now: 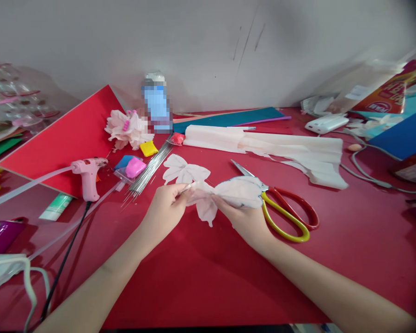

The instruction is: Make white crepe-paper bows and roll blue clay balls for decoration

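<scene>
Two bare hands work above a red tabletop (194, 286). The left hand (162, 208) pinches the gathered middle of one cut piece of pale crepe paper (237, 193) between thumb and fingertips; the right hand (241, 217) grips its wider lobe, fingers curled beneath. Relative to this held piece: one pair of scissors (287, 215), with one red and one yellow handle, lies just right, blades parted. One pink hot glue gun (88, 173) lies well left. One second cut paper piece (185, 170) lies just beyond, beside one bundle of thin wires (149, 169). Farther beyond are four small packs of clay (136, 167) (pink, blue, yellow, red), one long folded crepe paper strip (263, 152), and one paper flower (128, 129).
</scene>
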Available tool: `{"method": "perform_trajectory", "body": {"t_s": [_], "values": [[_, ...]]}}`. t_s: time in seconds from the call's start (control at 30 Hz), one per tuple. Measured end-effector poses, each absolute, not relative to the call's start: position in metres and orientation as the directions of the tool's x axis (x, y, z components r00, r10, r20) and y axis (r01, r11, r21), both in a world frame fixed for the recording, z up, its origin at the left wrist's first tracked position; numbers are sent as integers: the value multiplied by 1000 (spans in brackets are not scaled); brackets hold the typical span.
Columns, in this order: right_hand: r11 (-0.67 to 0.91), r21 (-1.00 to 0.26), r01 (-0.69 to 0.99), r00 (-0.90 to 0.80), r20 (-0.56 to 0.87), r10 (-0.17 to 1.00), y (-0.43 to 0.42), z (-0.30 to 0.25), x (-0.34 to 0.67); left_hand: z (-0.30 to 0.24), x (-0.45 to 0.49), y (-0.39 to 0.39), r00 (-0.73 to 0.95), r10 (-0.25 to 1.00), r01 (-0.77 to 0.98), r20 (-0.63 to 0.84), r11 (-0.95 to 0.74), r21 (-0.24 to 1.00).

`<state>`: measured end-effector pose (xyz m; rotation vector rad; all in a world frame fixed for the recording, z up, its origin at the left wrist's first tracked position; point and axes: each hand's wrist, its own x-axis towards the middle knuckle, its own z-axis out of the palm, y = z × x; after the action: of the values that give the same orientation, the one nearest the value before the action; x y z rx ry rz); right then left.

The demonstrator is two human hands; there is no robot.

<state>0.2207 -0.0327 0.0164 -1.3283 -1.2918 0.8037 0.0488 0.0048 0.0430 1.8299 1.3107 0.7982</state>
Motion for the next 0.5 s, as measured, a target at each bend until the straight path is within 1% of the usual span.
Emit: {"method": "perform_trajectory", "body": {"t_s": [0.07,0.17,0.2,0.27,0.33,0.4,0.5], "values": [[127,-972,200,207,168,964,-31,17,222,43,49,5,265,964,423,24,-139,895],[56,-998,22,227,59,972,-29,16,225,40,53,5,322,944,263,-75,-12,965],[40,-999,-33,224,32,974,-28,15,225,38,54,5,341,934,240,-104,20,970],[38,-995,-94,202,19,979,-27,13,225,34,58,5,323,937,256,-132,47,966],[76,-994,-83,177,60,982,-28,12,225,31,61,4,257,958,294,-125,45,955],[107,-993,-41,176,98,980,-29,13,224,30,63,3,227,968,307,-104,31,951],[109,-994,8,210,108,972,-31,15,223,29,65,0,190,978,328,-81,15,944]]}}
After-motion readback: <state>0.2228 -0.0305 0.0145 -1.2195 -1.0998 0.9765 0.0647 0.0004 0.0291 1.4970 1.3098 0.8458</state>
